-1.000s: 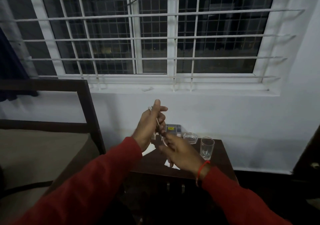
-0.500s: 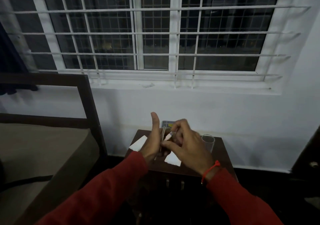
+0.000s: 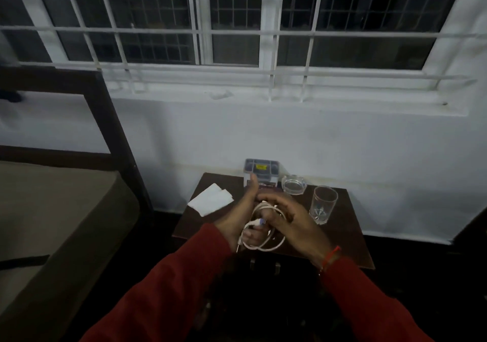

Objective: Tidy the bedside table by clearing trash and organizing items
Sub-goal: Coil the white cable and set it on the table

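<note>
A white cable [image 3: 263, 247] is coiled in loops around the fingers of my left hand [image 3: 237, 218], which stands on edge with the thumb up over the dark wooden bedside table [image 3: 342, 239]. My right hand [image 3: 292, 223] rests against the coil from the right and pinches the cable's plug end. On the table's left corner lies a white tissue [image 3: 210, 202]. At the back stand a small box [image 3: 261, 170], a clear glass ashtray [image 3: 293, 185] and an empty drinking glass [image 3: 322, 204].
A bed with a dark wooden frame [image 3: 116, 131] and a tan mattress [image 3: 52, 223] borders the table on the left. Behind the table rises a white wall under a barred window [image 3: 237, 25]. The floor around is dark.
Both hands have come down toward the tabletop. The cable, first stretched between the hands, is now wound in loops around my left hand. The view has tilted downward.
</note>
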Available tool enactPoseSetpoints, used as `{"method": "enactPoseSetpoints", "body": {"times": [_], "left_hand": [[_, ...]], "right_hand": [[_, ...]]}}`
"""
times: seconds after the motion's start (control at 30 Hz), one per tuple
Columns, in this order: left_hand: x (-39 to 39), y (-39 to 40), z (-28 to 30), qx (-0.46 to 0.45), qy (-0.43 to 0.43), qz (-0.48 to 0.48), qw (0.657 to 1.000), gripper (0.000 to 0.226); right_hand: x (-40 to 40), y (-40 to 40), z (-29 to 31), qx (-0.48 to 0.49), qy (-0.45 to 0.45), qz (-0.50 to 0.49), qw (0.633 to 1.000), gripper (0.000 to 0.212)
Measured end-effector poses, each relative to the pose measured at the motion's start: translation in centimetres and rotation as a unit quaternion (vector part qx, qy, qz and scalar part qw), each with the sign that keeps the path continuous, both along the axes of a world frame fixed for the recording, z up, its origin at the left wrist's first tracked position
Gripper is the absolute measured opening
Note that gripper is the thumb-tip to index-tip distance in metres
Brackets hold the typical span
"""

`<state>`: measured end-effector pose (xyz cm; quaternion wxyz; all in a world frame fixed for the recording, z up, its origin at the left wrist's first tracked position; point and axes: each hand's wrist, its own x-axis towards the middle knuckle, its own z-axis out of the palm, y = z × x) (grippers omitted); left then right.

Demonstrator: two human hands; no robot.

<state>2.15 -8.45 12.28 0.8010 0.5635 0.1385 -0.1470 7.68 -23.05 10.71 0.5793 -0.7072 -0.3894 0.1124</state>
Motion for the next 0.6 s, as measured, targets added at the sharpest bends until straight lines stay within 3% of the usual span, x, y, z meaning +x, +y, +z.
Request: {"method": "enactPoseSetpoints", "body": {"times": [0.17,0.3,0.4,0.5,0.6], "left_hand": [[3.3,0.0,-5.3,0.033,0.001,0.09,0.995,0.084],[4.7,1.5,-11.9,0.002,0.024,0.216,0.976,0.094],[5.5,2.1,-13.1,0.073,0.032,0.305,0.949,0.08],[6.4,1.8,-11.6,0.151,-0.015,0.305,0.94,0.066],[6.3,1.2,-11.9,0.144,-0.04,0.274,0.95,0.062]], "right_hand": [[1.6,1.7,-5.7,0.017,0.039,-0.013,0.999,0.07],[1.7,3.6,-9.1,-0.033,0.04,-0.02,0.998,0.045],[2.1,4.9,-10.3,-0.023,0.027,-0.066,0.997,0.02],[2.9,5.7,-10.3,0.038,0.098,-0.09,0.99,0.004],[3.9,5.9,-10.5,0.082,0.164,-0.145,0.972,0.011]]}}
